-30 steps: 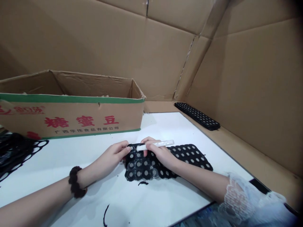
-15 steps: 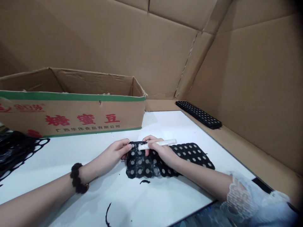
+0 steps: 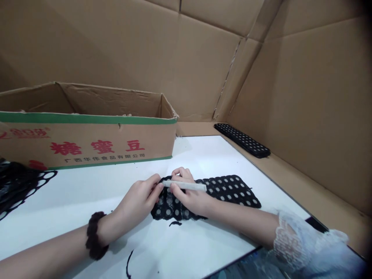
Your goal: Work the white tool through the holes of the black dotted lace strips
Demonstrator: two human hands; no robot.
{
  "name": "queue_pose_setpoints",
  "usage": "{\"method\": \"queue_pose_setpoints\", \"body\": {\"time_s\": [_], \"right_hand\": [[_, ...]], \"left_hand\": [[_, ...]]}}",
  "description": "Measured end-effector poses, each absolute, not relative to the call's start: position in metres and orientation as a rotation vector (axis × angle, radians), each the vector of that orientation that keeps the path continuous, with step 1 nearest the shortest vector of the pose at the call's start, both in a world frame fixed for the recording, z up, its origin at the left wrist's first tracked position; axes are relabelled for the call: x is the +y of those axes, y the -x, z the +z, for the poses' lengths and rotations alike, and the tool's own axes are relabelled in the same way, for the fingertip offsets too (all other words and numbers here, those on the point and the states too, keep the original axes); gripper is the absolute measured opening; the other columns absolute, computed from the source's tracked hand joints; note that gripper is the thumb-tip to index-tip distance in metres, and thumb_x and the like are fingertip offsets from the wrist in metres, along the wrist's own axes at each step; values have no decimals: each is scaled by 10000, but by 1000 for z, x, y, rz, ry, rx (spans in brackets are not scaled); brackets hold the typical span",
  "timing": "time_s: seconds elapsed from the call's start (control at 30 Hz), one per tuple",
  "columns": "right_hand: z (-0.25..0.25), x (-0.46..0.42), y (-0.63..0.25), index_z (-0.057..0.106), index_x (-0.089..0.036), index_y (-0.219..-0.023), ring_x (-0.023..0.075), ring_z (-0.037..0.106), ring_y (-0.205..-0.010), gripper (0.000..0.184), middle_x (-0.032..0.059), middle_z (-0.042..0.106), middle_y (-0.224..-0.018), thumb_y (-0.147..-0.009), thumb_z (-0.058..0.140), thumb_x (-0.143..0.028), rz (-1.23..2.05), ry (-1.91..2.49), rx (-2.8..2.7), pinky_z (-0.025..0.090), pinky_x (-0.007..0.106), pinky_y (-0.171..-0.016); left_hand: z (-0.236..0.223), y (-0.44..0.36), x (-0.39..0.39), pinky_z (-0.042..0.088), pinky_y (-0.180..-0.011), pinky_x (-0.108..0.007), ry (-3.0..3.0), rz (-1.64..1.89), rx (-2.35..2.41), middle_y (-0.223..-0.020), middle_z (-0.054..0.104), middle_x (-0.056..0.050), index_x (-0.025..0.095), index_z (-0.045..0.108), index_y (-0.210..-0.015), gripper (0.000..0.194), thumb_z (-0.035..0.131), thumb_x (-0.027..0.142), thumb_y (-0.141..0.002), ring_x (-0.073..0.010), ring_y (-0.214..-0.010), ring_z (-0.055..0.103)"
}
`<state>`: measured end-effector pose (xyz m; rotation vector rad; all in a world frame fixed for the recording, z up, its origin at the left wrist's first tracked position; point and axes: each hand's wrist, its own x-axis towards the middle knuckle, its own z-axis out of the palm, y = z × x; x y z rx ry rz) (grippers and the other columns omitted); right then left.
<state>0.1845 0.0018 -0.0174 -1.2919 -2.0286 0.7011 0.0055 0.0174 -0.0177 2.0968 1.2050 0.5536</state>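
Note:
A black sheet (image 3: 229, 190) with rows of round grey dots lies on the white table, its outline scalloped. My left hand (image 3: 144, 197) has thumb and fingers pinched at the sheet's upper left corner. In my right hand (image 3: 192, 195) is a slim white pen-shaped tool (image 3: 190, 186), closed between thumb and fingers. The tool slants nearly flat above the sheet, its left end close to my left fingertips. What exactly its tip touches is hidden. My right hand covers the middle of the sheet.
A large open cardboard box (image 3: 87, 153) stands at the back left. Black scrap webbing with round holes (image 3: 20, 186) is heaped at the left. More dotted black sheets (image 3: 241, 140) lie by the right cardboard wall. Black scraps (image 3: 175, 223) lie near the sheet on the table (image 3: 162, 252).
My left hand has shifted over the sheet's upper left corner. My right hand and the tool have moved left and down, bringing the tool's left end to my left fingertips.

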Motion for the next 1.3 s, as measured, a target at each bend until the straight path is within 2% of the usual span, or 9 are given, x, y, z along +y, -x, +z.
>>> {"method": "queue_pose_setpoints", "body": {"time_s": [0.07, 0.2, 0.37, 0.6, 0.77, 1.0, 1.3], "right_hand": [[-16, 3, -185, 518, -185, -632, 179, 420, -944, 214, 39, 469, -908, -813, 404, -193, 744, 1278, -1984, 332, 357, -884], [-14, 12, -192, 502, -175, -517, 169, 469, -941, 292, 30, 520, -801, -781, 378, -157, 1060, 1171, -1759, 309, 312, -903], [-19, 18, -200, 489, -171, -501, 167, 496, -921, 319, 27, 580, -842, -786, 346, -183, 1169, 1053, -1630, 304, 299, -880], [-13, 9, -197, 522, -177, -669, 135, 510, -798, 249, 10, 551, -805, -858, 374, -241, 906, 1102, -1845, 366, 268, -778], [-14, 8, -197, 498, -177, -650, 134, 513, -810, 237, 28, 539, -835, -856, 382, -193, 782, 1074, -1974, 392, 270, -781], [-15, 10, -199, 493, -182, -728, 133, 498, -790, 211, 27, 529, -802, -877, 345, -199, 732, 1068, -2031, 400, 271, -743], [-14, 9, -198, 445, -182, -665, 136, 488, -799, 225, 33, 516, -812, -869, 350, -187, 702, 1054, -2045, 399, 275, -748]], "left_hand": [[-17, -5, 19, 292, -534, -256, -2137, 551, 1199, -567, 450, 48, 211, 362, -721, 231, 327, 371, -884, -138, -535, 423], [-19, -1, 32, 301, -556, -245, -2062, 590, 1083, -618, 413, 41, 199, 375, -684, 290, 342, 410, -882, -128, -586, 398], [-21, 3, 41, 277, -503, -216, -1789, 565, 915, -607, 349, 55, 183, 387, -677, 308, 381, 422, -870, -91, -533, 335], [-19, 6, 40, 258, -467, -207, -1747, 537, 922, -576, 338, 60, 180, 385, -667, 303, 395, 406, -869, -80, -497, 305], [-20, 6, 40, 268, -457, -206, -1728, 531, 916, -578, 345, 58, 181, 398, -671, 292, 400, 401, -863, -80, -489, 315], [-19, 7, 40, 278, -456, -201, -1753, 526, 917, -591, 371, 54, 178, 402, -663, 292, 402, 390, -863, -73, -484, 330], [-21, 5, 41, 280, -436, -191, -1652, 549, 885, -586, 366, 53, 174, 403, -664, 305, 431, 419, -842, -65, -476, 336]]}}
